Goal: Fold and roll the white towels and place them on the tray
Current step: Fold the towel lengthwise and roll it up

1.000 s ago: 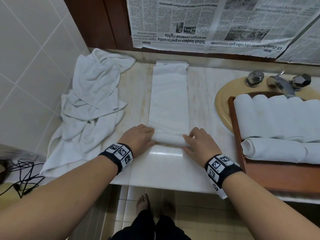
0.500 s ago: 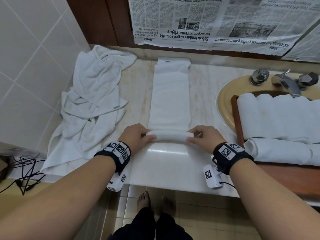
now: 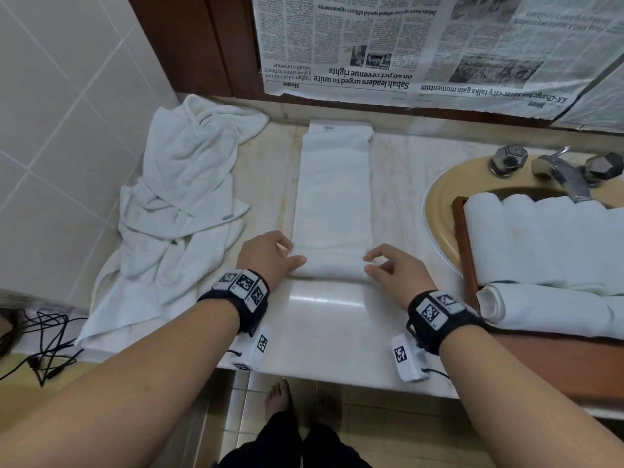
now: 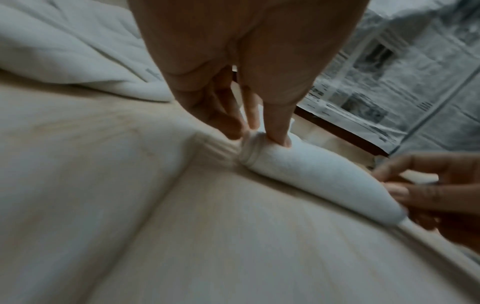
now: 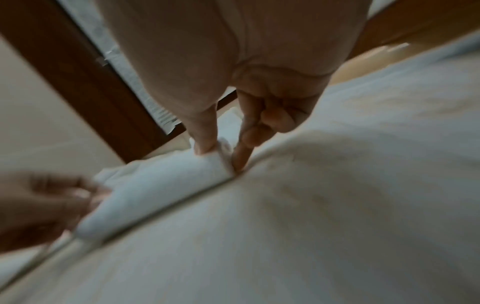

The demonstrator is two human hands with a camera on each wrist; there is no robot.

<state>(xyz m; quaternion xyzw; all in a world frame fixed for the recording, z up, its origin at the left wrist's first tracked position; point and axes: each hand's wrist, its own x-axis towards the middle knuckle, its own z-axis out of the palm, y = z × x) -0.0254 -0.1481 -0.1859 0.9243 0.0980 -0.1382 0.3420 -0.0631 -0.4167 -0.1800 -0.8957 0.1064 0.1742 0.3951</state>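
Compared with one second ago, the near end of the folded towel strip point(image 3: 332, 197) has turned over into a small roll point(image 3: 329, 269), and both hands have moved from lying over the end to the two tips of this roll.

On the far left of the counter point(image 3: 337, 325), against the tiled wall, lies a loose heap of white towels point(image 3: 175, 211); I judge they wait there for their turn, away from the working place.

The left hand point(image 3: 268, 256) is at the left tip of the roll. In the left wrist view its thumb point(image 4: 278, 123) presses on top of the roll and the other fingers stand close together behind the end, so they pinch it. This probably keeps the layers tight and the edge even.

The strip lies straight from the roll to the back edge of the counter, flat, so it can be rolled forward in one line.

The right hand point(image 3: 395, 275) does the same at the right tip: the thumb point(image 5: 205, 139) is on top, one finger points down at the end and the others are curled in.

At the right, a wooden tray point(image 3: 467, 244) lies over the sink point(image 3: 435, 211) and holds the finished rolled towels point(image 3: 547, 244) side by side, with one across in front; it is near, so each new roll has a short way.
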